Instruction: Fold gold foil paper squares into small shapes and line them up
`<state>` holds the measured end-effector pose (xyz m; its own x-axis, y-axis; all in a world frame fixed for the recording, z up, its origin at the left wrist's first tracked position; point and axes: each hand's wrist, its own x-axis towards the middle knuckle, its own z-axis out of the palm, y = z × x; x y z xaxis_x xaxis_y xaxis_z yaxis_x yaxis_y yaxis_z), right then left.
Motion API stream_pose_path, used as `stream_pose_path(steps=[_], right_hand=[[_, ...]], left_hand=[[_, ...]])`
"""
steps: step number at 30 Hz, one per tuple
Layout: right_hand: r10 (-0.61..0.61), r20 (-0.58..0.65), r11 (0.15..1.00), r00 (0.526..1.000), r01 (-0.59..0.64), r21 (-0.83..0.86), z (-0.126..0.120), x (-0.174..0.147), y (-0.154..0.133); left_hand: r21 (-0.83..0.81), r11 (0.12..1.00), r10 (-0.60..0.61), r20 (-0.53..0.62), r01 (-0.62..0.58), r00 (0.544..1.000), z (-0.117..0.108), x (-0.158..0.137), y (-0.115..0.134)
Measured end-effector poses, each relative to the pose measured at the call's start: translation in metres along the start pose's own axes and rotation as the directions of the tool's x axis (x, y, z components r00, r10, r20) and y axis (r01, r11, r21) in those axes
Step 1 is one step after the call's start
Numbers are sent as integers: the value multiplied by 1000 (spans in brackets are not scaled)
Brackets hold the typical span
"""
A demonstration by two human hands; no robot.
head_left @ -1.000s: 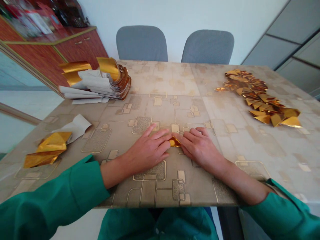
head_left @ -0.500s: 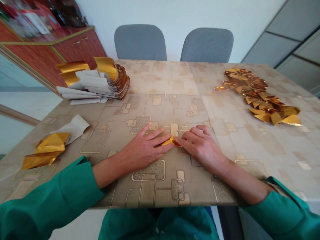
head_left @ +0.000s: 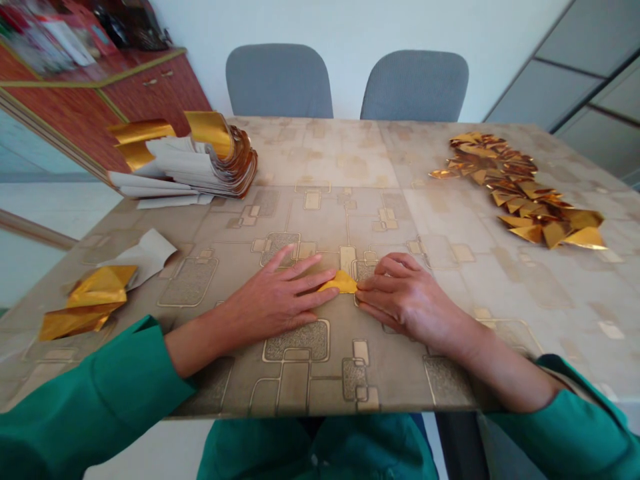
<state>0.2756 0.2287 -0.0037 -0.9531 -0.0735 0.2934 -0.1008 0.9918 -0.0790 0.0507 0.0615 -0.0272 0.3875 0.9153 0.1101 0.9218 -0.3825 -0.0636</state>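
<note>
Noted folded gold paper (head_left: 343, 283) on table (head_left: 325, 217), betw. L hand (head_left: 267, 300) and R hand (head_left: 413, 297). Pressed at left end by L with fingers spread; pinched at right tip by R. Judged v. light, thin, slick, easily creased/torn; best taken by edges. Noted closed cabinet (head_left: 163, 103) with contents unseen; misc. goods (head_left: 67, 40) on top, blurred.
</note>
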Motion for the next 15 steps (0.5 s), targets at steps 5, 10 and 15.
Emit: stream_pose_path(steps=[5,10,15], right_hand=[[3,38,999,999,-4,43,-2,1,1],[17,37,1000,999,-17,6,6,2,-2],[3,28,999,1000,-2,-45,11,5,-4]], left_hand=[[-13,1000,-16,-12,16,1000,-1,-16,-3],[-25,1000,-19,-54,18,998,2,-14,3],[-40,999,-4,-82,1,997,4,-5,3]])
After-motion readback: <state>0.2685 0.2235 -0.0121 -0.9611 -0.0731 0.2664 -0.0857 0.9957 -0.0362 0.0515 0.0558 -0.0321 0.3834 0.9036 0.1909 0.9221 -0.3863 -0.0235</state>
